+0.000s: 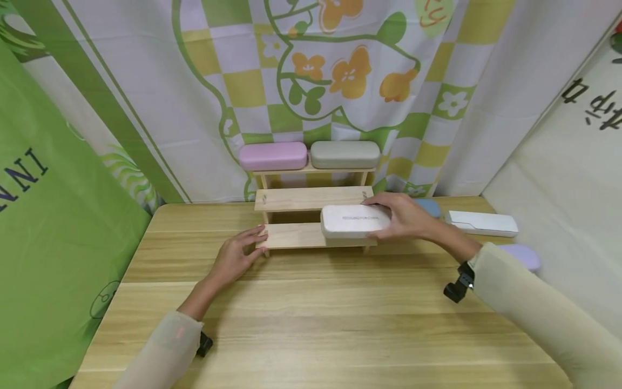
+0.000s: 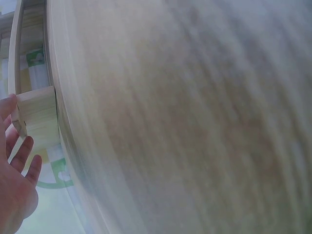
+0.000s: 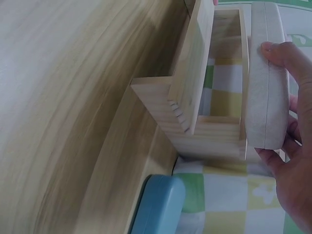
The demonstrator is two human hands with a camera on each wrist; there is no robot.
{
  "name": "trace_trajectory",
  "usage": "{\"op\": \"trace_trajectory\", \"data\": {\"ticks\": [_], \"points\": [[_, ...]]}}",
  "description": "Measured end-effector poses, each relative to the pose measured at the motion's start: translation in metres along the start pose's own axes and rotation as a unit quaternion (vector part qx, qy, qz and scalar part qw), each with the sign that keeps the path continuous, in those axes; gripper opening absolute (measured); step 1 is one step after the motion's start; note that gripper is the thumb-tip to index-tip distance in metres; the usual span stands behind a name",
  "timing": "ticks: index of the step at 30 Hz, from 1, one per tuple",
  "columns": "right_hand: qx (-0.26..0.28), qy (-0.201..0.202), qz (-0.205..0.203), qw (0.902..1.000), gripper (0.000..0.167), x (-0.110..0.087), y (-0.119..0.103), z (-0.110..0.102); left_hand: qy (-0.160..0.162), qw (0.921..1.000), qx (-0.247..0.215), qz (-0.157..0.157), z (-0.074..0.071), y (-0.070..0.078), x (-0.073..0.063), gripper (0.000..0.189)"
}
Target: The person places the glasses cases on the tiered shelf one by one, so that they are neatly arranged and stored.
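Observation:
A white glasses case with small print on its lid is gripped by my right hand, thumb on its near side, fingers round its right end. In the head view it overlaps the right part of the lowest step of a three-tier wooden shelf; the right wrist view shows the case beside the middle plank. At the lowest step's left end, my left hand holds the plank's corner between thumb and fingers. A pink glasses case and a grey-green glasses case sit side by side on the top step.
Right of the shelf on the wooden table lie a blue case, a white box and a lavender case, partly hidden by my right arm. A patterned curtain hangs close behind the shelf.

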State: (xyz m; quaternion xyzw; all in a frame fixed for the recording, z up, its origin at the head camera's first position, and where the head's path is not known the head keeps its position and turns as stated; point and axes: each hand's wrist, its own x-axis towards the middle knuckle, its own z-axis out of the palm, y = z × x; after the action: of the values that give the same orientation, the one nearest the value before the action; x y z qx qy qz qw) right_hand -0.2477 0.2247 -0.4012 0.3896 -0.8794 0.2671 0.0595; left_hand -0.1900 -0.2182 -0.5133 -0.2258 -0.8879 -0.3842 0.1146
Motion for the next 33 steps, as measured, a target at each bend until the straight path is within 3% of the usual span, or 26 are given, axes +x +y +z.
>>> {"op": "trace_trajectory", "data": {"ticks": [14,27,33], "points": [[0.003,0.023,-0.018,0.9996,0.07,0.028,-0.006,0.008,0.0,1.0,0.009,-0.002,0.0,0.002,0.0,0.037],[0.006,0.018,0.01,0.9998,0.072,0.054,-0.019,0.015,0.0,1.0,0.008,-0.001,0.001,-0.002,-0.001,0.036],[0.004,0.022,0.002,0.9997,0.072,0.065,-0.021,0.02,0.003,0.9999,0.012,0.006,0.001,-0.003,-0.001,0.036]]}}
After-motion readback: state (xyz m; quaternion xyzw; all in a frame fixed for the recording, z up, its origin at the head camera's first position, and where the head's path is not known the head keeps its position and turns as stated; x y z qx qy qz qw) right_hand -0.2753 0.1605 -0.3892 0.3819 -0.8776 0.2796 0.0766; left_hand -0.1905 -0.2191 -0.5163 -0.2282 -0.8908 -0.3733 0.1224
